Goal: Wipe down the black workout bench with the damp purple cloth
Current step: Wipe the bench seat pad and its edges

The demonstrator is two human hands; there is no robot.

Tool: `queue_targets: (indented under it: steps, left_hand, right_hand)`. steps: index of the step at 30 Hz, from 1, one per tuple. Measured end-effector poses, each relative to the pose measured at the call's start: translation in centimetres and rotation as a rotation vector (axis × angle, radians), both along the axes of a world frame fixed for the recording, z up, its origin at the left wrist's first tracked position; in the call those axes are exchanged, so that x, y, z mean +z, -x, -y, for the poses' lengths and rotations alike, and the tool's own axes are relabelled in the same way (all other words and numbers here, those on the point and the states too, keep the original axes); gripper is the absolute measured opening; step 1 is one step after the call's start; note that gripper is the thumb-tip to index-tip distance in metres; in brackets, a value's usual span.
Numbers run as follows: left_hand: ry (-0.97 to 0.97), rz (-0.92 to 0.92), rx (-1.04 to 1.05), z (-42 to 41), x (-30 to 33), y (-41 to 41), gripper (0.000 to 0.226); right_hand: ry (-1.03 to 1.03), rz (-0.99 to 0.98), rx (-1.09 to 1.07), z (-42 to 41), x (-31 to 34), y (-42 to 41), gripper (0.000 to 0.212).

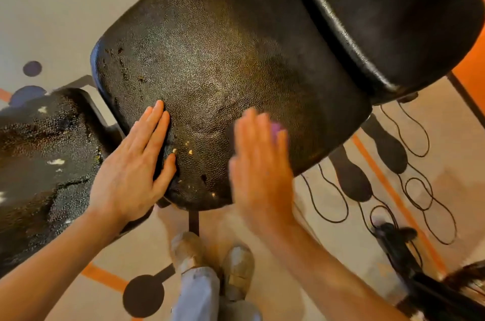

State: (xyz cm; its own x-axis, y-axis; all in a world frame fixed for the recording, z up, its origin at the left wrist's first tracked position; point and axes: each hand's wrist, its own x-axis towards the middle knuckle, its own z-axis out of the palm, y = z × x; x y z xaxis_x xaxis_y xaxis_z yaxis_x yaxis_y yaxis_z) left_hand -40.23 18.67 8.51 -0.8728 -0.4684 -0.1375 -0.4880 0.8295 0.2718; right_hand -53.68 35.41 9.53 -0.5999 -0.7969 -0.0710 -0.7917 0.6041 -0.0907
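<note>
The black workout bench [223, 63] fills the middle of the view, its textured pad worn, with small tears and pale specks near the front edge. My left hand [136, 166] lies flat on the pad's near-left corner, fingers straight and together, holding nothing. My right hand [259, 168] is blurred, pressed flat on the pad's near-right part. The purple cloth [276, 129] is under it; only a small purple patch shows past the fingertips.
A second black pad [393, 19] stands at the upper right, another cracked black pad [44, 163] at the left. Below the bench are my two shoes [210, 263] on a patterned grey and orange floor. A dark object [430, 278] lies at the lower right.
</note>
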Motion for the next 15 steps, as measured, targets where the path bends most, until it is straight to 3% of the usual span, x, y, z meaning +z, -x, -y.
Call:
queue_targets:
  steps: [3,5,7,9,10,13,15]
  left_hand:
    - [-0.005,0.001,-0.001,0.0,0.0,0.1,0.07]
    - [-0.006,-0.012,-0.002,-0.1,-0.1,0.2,0.07]
    - [0.0,-0.025,0.003,-0.1,-0.2,0.2,0.069]
    - [-0.003,-0.03,0.005,-0.1,-0.3,0.2,0.07]
    - [-0.003,-0.031,0.005,-0.1,-0.2,0.2,0.069]
    - [-0.008,-0.02,0.003,-0.1,-0.1,0.2,0.069]
    - [-0.005,-0.008,0.0,0.0,0.1,0.2,0.069]
  right_hand:
    - [-0.029,0.036,0.273,-1.3,0.3,1.5,0.057]
    - [-0.049,-0.032,0.135,-3.2,0.5,6.5,0.056]
    - [-0.014,-0.052,-0.169,-4.3,0.9,10.1,0.057]
    - [0.06,-0.036,-0.37,-3.2,1.0,8.5,0.057]
    - [0.064,-0.049,-0.356,-2.4,0.6,5.9,0.058]
    - [0.025,0.039,0.056,-1.3,-0.4,-2.6,0.058]
    - [-0.013,0.058,0.286,-2.0,-0.7,-2.4,0.06]
